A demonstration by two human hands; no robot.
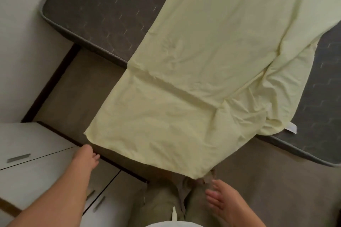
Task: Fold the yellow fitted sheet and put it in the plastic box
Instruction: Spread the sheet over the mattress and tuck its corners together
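1. The left hand (86, 155), loosely curled, and the right hand (221, 201), fingers spread, both hold nothing, each just beside a near corner.
2. The yellow fitted sheet (212, 61) lies across the mattress (92, 11), its near end overhanging.
3. Risk: the unheld overhang could slide floorward, spoiling the fold.

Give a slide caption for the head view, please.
Yellow fitted sheet lies over the dark mattress edge; left hand and right hand, both open, near its front corners.

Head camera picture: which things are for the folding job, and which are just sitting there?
For the job: pale yellow fabric sheet, left hand, right hand.
Just there: dark grey quilted mattress, white drawer cabinet.
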